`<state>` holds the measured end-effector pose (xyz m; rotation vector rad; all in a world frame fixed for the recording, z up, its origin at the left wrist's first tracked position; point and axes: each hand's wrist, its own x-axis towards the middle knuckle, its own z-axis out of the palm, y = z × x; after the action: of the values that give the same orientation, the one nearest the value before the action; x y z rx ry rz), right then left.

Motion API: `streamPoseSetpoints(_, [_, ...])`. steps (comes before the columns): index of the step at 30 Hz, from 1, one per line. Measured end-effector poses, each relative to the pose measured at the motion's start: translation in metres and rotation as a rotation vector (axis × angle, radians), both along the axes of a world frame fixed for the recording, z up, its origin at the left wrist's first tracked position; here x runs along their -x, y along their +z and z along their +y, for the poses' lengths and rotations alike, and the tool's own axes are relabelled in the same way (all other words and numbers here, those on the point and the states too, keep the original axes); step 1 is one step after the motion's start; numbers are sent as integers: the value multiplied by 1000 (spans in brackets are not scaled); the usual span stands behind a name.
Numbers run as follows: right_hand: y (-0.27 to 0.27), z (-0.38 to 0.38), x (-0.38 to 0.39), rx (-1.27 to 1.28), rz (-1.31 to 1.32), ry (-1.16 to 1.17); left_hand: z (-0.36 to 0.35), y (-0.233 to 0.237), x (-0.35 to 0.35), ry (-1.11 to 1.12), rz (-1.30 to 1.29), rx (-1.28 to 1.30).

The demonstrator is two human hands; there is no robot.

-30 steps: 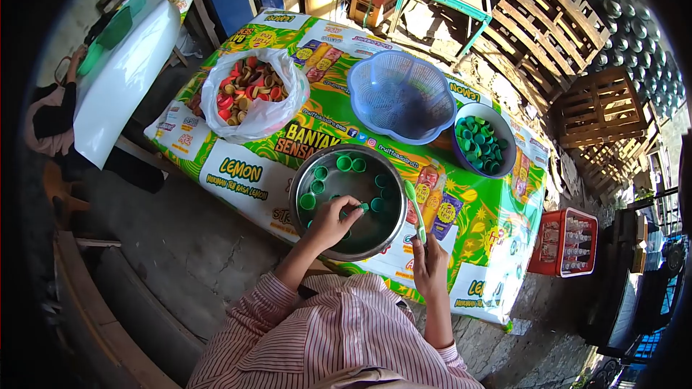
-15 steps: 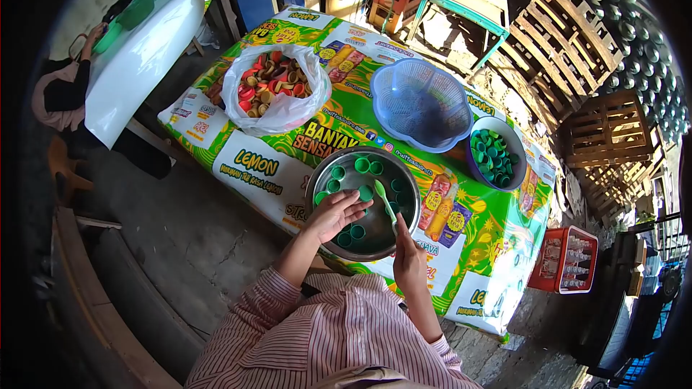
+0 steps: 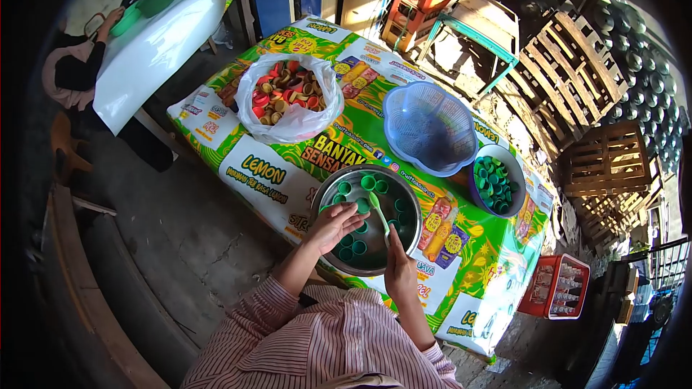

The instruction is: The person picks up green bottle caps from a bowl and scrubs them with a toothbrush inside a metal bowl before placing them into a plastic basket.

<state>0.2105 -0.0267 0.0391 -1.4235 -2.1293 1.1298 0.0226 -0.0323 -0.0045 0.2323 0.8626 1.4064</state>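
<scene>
Head view: person in striped shirt [image 3: 303, 346] at patterned tabletop [image 3: 245, 191], steel basin [image 3: 375, 256] right in front.
Left hand [image 3: 333, 227]: over basin's 9 o'clock side, fingertips on one green cap [image 3: 362, 206]; looks pinched, thumb side hard to see.
Right hand [image 3: 400, 266]: at basin's 5 o'clock edge, closed round lower handle of green-and-white toothbrush [image 3: 381, 218].
Toothbrush angle: head end points about 11 o'clock, at or just beside the pinched cap; can't tell exact contact. Low grip probably leaves the head end free to reach the cap.
Hands gap: hands apart from each other, brush and cap between them. Cap sits above basin, likely so a drop lands inside.
Loose caps [image 3: 368, 182]: more green ones in basin, near 12, 3 and 7 o'clock; ring along the wall probably leaves room mid-basin.
Plastic bag [image 3: 249, 115]: white, 11 o'clock from basin, red and brown caps [image 3: 285, 94] heaped inside; mouth spread wide, presumably for easy reach.
Blue colander [image 3: 430, 126]: 1 o'clock from basin, just beside purple bowl.
Purple bowl [image 3: 519, 202]: between 2 and 3 o'clock, green cap pile [image 3: 492, 184] inside; apparently separated by colour from the bag.
</scene>
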Motion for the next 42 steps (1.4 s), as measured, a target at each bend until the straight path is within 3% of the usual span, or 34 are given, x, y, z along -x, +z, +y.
streamPoseSetpoints(2, [-12, 1, 1, -253, 217, -17, 0, -1, 2, 24, -13, 5])
streamPoseSetpoints(4, [0, -8, -1, -125, 81, 82, -1, -6, 4, 18, -58, 14])
streamPoseSetpoints(5, [-8, -11, -3, -202, 80, 108, -1, -8, 3, 29, -46, -8])
streamPoseSetpoints(8, [-7, -3, -9, -101, 119, -16, -3, 7, -1, 45, -71, 21])
streamPoseSetpoints(13, [-8, -3, -4, -286, 200, 132, -2, 3, -5, 53, -28, 14])
streamPoseSetpoints(17, [-1, 8, -7, -110, 144, -14, -6, 0, -10, 41, 50, 13])
streamPoseSetpoints(22, [-4, 3, -11, -179, 179, 111, -6, 4, -12, 34, 17, 0])
streamPoseSetpoints(24, [0, 7, -14, 18, 178, -13, -1, -4, -10, 20, 64, -41])
streamPoseSetpoints(26, [-1, 3, -13, -4, 251, -9, 1, -10, -7, 8, 23, -80])
streamPoseSetpoints(29, [-12, 3, -14, 157, 369, -13, 0, -11, -8, 3, -54, -126])
streamPoseSetpoints(42, [-3, -3, -8, 80, 277, -30, 8, -7, -9, 11, -227, -93])
